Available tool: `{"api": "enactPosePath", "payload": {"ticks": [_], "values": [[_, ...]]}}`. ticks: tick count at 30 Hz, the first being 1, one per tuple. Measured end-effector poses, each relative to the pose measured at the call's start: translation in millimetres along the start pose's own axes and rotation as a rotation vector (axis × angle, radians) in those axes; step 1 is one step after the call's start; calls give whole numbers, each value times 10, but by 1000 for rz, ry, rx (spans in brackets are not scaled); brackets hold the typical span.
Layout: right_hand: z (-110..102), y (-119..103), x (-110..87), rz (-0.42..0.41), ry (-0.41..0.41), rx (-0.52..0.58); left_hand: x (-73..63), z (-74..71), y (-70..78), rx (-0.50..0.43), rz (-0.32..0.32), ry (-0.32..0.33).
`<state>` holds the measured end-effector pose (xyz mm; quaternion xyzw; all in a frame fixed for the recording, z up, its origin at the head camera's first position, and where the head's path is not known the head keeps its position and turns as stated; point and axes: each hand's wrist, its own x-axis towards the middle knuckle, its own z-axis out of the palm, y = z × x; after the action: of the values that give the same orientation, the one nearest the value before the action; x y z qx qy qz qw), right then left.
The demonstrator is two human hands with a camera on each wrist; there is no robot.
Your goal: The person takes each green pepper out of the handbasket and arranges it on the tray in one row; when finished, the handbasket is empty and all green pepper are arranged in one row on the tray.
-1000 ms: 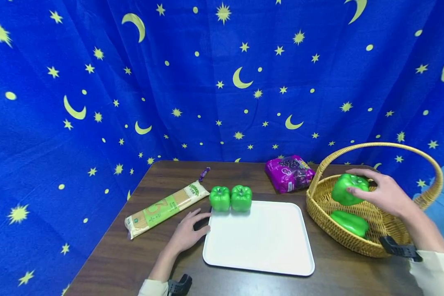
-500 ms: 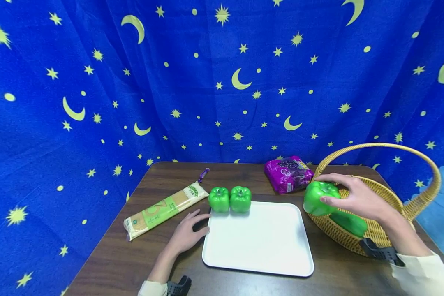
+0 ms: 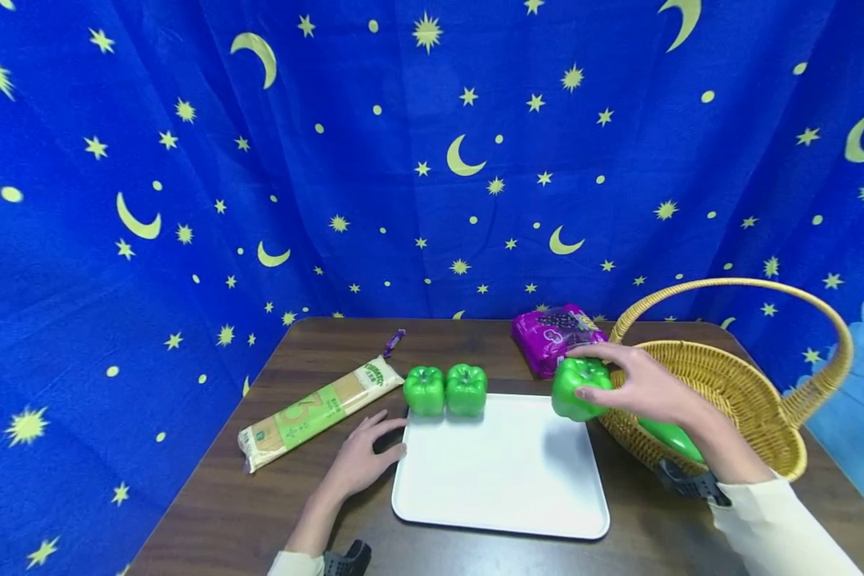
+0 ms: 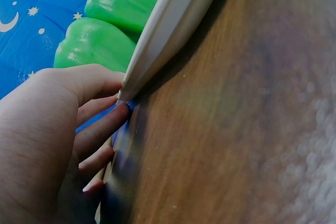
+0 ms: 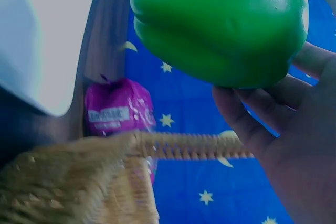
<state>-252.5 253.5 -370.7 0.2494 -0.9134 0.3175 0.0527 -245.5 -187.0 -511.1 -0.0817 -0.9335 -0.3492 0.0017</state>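
Note:
My right hand (image 3: 641, 386) grips a green bell pepper (image 3: 573, 390) between thumb and fingers, above the right back corner of the white tray (image 3: 490, 472). The right wrist view shows this pepper (image 5: 220, 30) close up, with the hand's fingers (image 5: 247, 111) against its side and base. Two more green bell peppers (image 3: 424, 392) (image 3: 466, 390) stand side by side at the tray's back left corner. Beside the tray's left edge, my left hand (image 3: 360, 458) rests with relaxed fingers, its fingertips touching the rim (image 4: 144, 59).
The wicker basket (image 3: 756, 384) with a tall handle stands right of the tray. Another green pepper (image 3: 673, 438) lies inside, partly hidden by the right forearm. A purple package (image 3: 547, 336) sits behind, and a noodle packet (image 3: 324, 412) lies left. Blue cloth (image 3: 374, 160) hangs beyond the table.
My right hand has carried the bell pepper left, out from over the basket to above the tray's right back corner. My left hand has stayed at the tray's edge.

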Motion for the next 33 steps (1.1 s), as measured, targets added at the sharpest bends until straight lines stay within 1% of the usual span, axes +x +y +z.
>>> {"api": "enactPosePath", "payload": {"ticks": [3,6,9,12,15,21,25,28,33], "values": [[88,-8,75,0,-4,18,8,-10,-1,2,8,6],[184,3,124,7,-8,56,24,-17,8,2,2,-5],[289,24,177,8,-28,95,33,-17,17,2,-21,-18],[384,43,247,-1,-56,123,30,-13,16,-1,-20,-18],[468,70,325,-19,-76,122,22,-11,11,-2,-9,-13],[611,75,486,19,-91,125,8,-19,5,-3,-7,-9],[711,90,586,15,-98,113,1,-18,5,-3,-10,-11],[783,102,640,3,-114,98,-6,-13,6,-4,-14,-13],[859,113,697,29,-136,98,-9,-16,9,-4,-16,-12]]}}
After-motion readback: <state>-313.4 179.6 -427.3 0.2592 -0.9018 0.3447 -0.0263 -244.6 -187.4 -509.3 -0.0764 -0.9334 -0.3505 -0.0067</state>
